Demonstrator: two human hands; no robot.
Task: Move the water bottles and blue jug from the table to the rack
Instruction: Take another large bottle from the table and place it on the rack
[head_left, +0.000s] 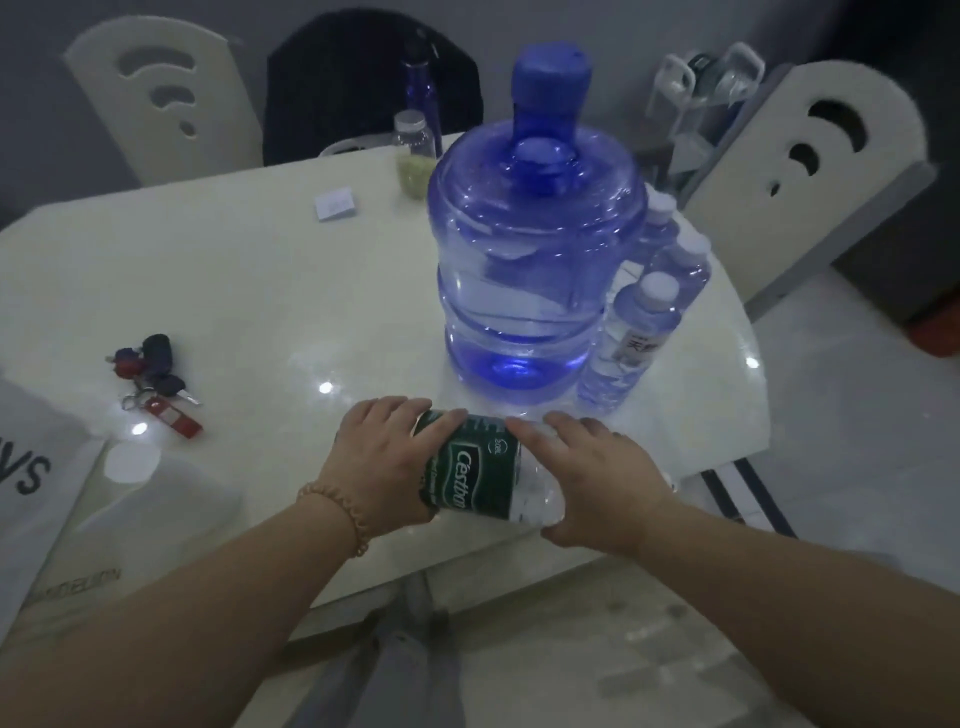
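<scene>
Both hands grasp the green bottle (478, 480) at the near edge of the counter (260, 291). The left hand (384, 457) curls over one end. The right hand (597, 478) wraps the other, fingers on top and thumb below. The bottle is large and looks full, so two hands likely share the weight, one at each end to stop it rolling or slipping. It lies slanted between the palms, and I cannot tell whether it rests on the counter or is just clear of it.

The jug (535, 270) stands upright toward the right side of the counter, capped and nearly empty. The small bottles (628, 343) stand in a row touching its right flank, near the right edge. They are grouped there probably because that side is nearest the rack (701, 88), which stands beyond the far right corner behind a chair.

Nothing from the counter looks moved yet, so the task seems to be at its start. Taking the nearest bottle first also opens the way to the jug.

Keys (156, 384) lie near the left edge and a jar (415, 150) stands at the far edge, both out of the path.
</scene>
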